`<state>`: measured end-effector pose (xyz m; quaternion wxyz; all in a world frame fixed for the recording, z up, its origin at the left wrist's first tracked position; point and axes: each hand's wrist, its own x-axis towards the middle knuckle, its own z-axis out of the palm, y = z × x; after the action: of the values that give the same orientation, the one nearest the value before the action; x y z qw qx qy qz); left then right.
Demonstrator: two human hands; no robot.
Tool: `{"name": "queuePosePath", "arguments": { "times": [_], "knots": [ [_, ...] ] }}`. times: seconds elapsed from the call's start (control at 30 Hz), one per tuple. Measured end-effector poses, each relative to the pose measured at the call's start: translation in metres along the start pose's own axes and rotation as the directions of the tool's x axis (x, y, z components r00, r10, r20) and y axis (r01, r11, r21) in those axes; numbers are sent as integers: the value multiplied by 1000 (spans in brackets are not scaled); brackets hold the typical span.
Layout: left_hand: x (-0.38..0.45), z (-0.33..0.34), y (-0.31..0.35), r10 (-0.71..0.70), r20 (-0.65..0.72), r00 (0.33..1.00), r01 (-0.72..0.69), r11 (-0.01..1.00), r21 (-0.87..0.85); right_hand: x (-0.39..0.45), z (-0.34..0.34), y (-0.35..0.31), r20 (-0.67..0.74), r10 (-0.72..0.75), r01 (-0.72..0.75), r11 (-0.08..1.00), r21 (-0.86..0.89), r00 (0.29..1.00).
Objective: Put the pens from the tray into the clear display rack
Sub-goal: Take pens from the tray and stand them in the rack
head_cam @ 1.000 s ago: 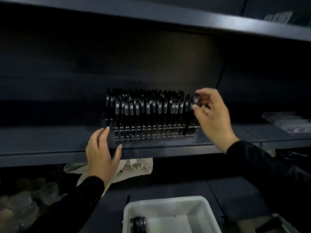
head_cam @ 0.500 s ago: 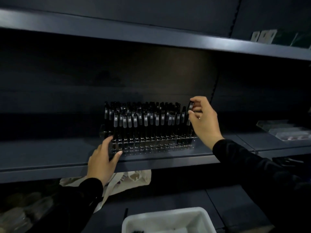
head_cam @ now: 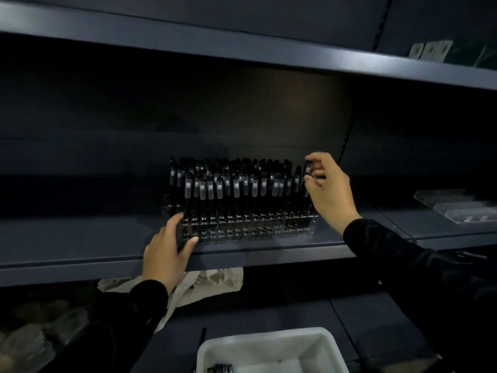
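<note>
A clear display rack (head_cam: 271, 229) stands on the dark middle shelf (head_cam: 80, 246), filled with several upright black pens (head_cam: 236, 184). My right hand (head_cam: 326, 191) is at the rack's right end, its thumb and fingers pinched on the top of a black pen (head_cam: 306, 170) that stands upright over the end slots. My left hand (head_cam: 168, 254) rests on the rack's front left corner, thumb on the front edge and fingers along its left side. A white tray (head_cam: 271, 348) sits below at the bottom edge, with a dark object just visible inside it.
An upper shelf (head_cam: 242, 47) overhangs the rack closely. A cream cloth bag (head_cam: 215, 281) lies under the middle shelf. Clear packets (head_cam: 462, 211) sit on the shelf to the right. Small cards (head_cam: 430, 51) stand on the top shelf at the right.
The view has tilted upward, so the rack and hands sit lower in frame. My right hand stays pinched on the pen at the rack's right end. My left hand moved onto the rack's front left corner.
</note>
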<state>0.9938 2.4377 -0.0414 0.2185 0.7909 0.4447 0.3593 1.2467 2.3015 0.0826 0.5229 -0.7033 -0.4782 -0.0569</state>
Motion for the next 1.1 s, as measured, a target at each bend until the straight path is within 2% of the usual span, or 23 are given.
{"name": "queuePosePath", "arguments": {
  "times": [0.17, 0.27, 0.33, 0.37, 0.43, 0.47, 0.53, 0.6, 0.67, 0.73, 0.8, 0.9, 0.93, 1.1],
  "knots": [
    [1, 3, -2, 19, -9, 1000, -19, 1000, 2, -11, 6, 14, 119, 64, -49, 991, -124, 991],
    [-10, 7, -9, 34, -62, 998, -34, 999, 14, -24, 8, 20, 86, 29, -17, 990, -142, 996],
    [-33, 14, -21, 145, -132, 981, -127, 983, 136, -41, 11, 25, 61, 15, -8, 993, -115, 998],
    [-48, 20, -28, 204, -121, 972, -175, 961, 212, -53, 15, 29, 46, 4, 0, 996, -92, 999],
    [-82, 39, -49, 245, 22, 969, -241, 923, 300, -86, 29, 42, 12, -46, 47, 998, -50, 999],
    [-101, 51, -59, 213, 127, 969, -242, 923, 299, -106, 38, 51, 2, -77, 77, 996, -39, 997],
    [-132, 73, -72, 33, 341, 940, -137, 949, 284, -152, 63, 72, 31, -86, 86, 996, -22, 996],
    [-155, 95, -91, -198, 499, 843, 43, 951, 305, -198, 90, 94, 147, 34, -35, 999, 7, 989],
    [-166, 113, -102, -387, 586, 712, 206, 913, 352, -238, 117, 116, 326, 246, -242, 969, -53, 913],
    [-174, 125, -108, -457, 586, 669, 300, 888, 349, -268, 144, 139, 452, 436, -410, 898, -161, 778],
    [-180, 130, -113, -475, 553, 685, 340, 879, 335, -290, 171, 156, 511, 534, -484, 841, -241, 673],
    [-188, 134, -117, -429, 489, 759, 308, 899, 311, -311, 204, 168, 577, 657, -583, 735, -346, 486],
    [-189, 135, -117, -411, 475, 778, 297, 907, 298, -314, 212, 170, 579, 680, -602, 710, -365, 451],
    [-194, 139, -117, -420, 414, 807, 365, 907, 209, -311, 229, 178, 633, 659, -582, 720, -378, 405]
  ]
}}
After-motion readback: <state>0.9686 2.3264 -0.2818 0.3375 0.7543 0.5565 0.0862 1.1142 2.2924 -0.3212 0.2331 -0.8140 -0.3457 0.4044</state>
